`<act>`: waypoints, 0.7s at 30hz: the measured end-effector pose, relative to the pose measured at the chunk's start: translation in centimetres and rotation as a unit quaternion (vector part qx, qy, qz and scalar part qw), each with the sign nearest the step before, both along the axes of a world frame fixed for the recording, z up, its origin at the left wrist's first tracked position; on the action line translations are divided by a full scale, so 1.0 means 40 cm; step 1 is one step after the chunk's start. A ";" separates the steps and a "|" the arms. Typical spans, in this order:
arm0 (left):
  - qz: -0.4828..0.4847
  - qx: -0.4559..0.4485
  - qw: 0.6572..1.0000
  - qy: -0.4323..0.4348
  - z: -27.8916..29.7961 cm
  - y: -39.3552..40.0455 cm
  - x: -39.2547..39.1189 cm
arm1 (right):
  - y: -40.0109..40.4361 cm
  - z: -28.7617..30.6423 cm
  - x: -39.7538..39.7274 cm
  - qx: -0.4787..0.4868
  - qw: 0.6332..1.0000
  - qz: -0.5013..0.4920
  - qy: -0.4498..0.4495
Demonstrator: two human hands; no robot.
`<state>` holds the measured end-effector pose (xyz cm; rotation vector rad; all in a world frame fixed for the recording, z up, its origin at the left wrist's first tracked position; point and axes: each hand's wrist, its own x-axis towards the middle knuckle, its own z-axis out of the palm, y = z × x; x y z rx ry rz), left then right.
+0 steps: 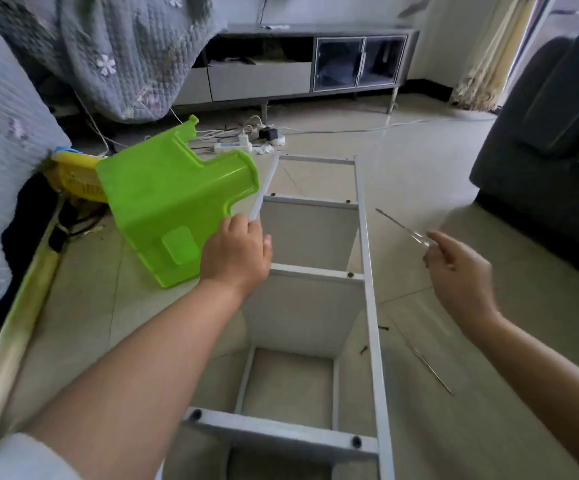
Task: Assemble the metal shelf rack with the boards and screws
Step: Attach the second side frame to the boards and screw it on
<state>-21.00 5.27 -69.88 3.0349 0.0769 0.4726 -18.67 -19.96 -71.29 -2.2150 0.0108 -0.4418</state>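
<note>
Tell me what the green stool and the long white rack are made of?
The green stool looks like plastic: bright, glossy, moulded in one piece with rounded edges. The rack's rails seem to be metal painted pale grey-white: thin, straight, with dark screws at the joints. Its boards look like smooth white panels, perhaps coated wood.

Floor's pretty tight on the left: a tipped green plastic stool point(173, 209) sits right against the rack's point(371, 306) left rail, with a yellow thing point(73, 178) and the bed edge point(14, 334) behind it. Right side has open tile up to the dark sofa point(551, 133), just loose screws point(383, 328) and a thin metal rod point(430, 370) lying near the right rail. Cables and a power strip point(232, 146) clutter the far end.
</note>
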 end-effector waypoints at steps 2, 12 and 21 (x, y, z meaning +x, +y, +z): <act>-0.013 0.040 0.999 0.014 -0.006 -0.001 0.002 | -0.073 -0.119 -0.055 0.015 0.997 -0.045 0.055; -0.123 -0.010 0.990 0.068 -0.012 -0.184 -0.065 | -0.171 -0.444 -0.230 -0.228 0.911 -0.041 0.340; -0.083 -0.046 0.982 0.163 -0.047 -0.224 -0.110 | -0.177 -0.498 -0.327 -0.320 0.831 -0.009 0.454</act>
